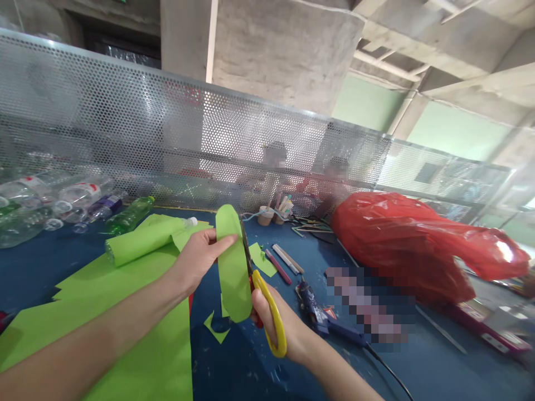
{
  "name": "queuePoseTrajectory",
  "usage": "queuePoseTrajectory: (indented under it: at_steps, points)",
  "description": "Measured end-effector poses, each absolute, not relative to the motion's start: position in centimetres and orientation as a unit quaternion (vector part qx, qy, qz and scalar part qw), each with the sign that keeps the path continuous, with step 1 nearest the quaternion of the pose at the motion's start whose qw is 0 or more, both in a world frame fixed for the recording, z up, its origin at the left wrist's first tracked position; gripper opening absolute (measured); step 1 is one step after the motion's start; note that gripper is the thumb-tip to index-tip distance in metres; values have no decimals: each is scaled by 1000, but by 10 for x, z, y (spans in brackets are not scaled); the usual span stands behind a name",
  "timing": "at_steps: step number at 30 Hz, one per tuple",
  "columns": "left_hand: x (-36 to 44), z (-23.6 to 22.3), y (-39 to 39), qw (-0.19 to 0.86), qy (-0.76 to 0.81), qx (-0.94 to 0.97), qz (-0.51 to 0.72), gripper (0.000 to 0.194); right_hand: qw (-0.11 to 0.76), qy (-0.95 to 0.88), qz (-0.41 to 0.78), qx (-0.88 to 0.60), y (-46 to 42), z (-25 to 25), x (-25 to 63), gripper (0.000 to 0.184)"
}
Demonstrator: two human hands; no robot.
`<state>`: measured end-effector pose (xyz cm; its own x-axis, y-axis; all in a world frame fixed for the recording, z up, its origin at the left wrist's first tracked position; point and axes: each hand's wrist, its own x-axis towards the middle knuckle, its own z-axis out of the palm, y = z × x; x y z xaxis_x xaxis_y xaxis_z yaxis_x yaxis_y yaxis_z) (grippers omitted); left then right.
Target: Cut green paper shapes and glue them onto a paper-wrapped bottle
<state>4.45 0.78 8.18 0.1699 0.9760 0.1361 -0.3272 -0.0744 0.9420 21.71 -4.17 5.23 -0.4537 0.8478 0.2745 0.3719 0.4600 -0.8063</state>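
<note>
My left hand [204, 250] pinches a long green paper strip [232, 278] with rounded ends, thumb on its front face, and holds it upright above the table. In my right hand [271, 317] is a pair of scissors [273, 323] with yellow and red handles. The blades point up along the strip's right edge; whether they are parted is hard to tell. Small green paper scraps [217, 328] lie below the strip. Left of my hands are large green paper sheets [154, 334] and a bottle wrapped in green paper [144, 242].
A blue glue gun [311, 309] with a cord lies on the blue table [267, 384], near some markers [279, 267]. A red plastic bag [401, 239] bulges at the right. Several plastic bottles [79, 195] lie at the back left, before a perforated metal screen [175, 128].
</note>
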Motion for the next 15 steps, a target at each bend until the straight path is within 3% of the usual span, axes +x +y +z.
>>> queuePoseTrajectory:
  at_steps: [15]
  points:
    - [46,79,8,593,342,478,551,26,359,-782,317,-399,-38,47,215,56]
